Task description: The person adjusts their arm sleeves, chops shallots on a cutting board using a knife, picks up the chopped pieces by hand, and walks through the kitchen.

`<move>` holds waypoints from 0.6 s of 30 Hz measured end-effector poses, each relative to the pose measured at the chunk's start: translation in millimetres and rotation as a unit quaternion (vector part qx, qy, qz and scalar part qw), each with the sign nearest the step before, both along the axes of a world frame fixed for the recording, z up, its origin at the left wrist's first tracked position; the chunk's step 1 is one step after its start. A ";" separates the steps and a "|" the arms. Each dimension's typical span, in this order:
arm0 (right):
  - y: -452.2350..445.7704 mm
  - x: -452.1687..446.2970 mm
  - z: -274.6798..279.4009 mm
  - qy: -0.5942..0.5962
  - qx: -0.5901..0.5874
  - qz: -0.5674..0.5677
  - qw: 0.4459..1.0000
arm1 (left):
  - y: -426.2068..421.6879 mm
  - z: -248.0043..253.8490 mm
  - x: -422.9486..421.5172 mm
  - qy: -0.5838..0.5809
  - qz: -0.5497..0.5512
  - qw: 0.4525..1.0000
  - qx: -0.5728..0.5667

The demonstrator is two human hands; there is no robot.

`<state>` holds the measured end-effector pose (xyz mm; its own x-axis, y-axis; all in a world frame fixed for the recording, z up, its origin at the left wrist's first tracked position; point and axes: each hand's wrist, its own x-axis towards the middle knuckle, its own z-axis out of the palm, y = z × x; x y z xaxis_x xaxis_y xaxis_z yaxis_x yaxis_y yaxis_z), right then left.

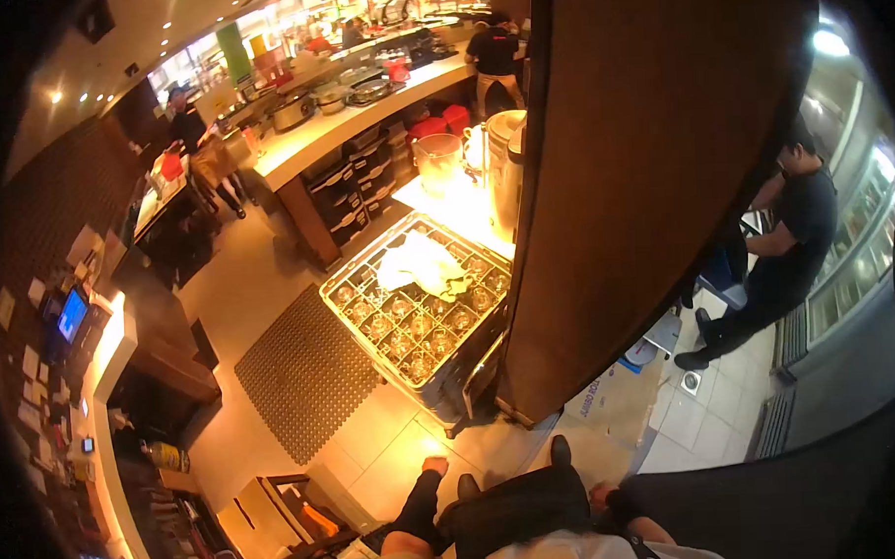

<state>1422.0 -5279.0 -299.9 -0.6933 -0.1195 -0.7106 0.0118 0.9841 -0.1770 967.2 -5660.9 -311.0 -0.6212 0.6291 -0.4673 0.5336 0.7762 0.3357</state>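
Observation:
My left hand (435, 465) hangs in front of my body over the tiled floor, below a black sleeve; it looks rounded, but its fingers are too small to make out. Low at my other side, my right hand (602, 495) is beside my dark apron (520, 514), partly in shadow with its fingers unclear. I see nothing held in either hand. Ahead of me stands a glass rack (411, 365) with several upturned glasses in its compartments. A crumpled pale cloth (422, 265) lies on top of the glasses.
A dark pillar (650, 164) stands close on my right, a ridged floor mat (308, 373) ahead left. The left counter (115, 360) holds screens. One person (801, 228) is by glass-door fridges; others are near the far counter (363, 110). Flattened cardboard (610, 407) lies rightward.

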 end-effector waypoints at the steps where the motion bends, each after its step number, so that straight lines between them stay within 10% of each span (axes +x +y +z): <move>1: -39.2 2.1 31.9 -0.079 0.045 -0.087 0.992 | -22.7 -8.2 8.9 -0.175 0.293 0.940 -0.020; 4: -109.4 88.7 -47.6 0.127 -0.061 -0.528 0.838 | -86.2 28.0 24.8 -0.267 0.291 0.905 -0.160; 7: -178.6 114.0 -5.4 -0.020 0.015 -0.389 0.921 | -127.0 51.0 17.2 -0.279 0.227 0.919 -0.161; 14: -227.6 118.5 46.6 -0.098 -0.003 -0.453 0.886 | -110.2 -15.5 -35.7 -0.075 -0.003 0.994 -0.080; 16: -226.6 110.3 46.8 -0.104 -0.002 -0.465 0.879 | -79.0 67.1 -36.2 -0.422 0.317 0.847 0.061; 18: -219.5 95.4 48.8 -0.103 -0.009 -0.486 0.868 | -53.6 93.0 -33.7 -0.235 0.189 0.952 0.047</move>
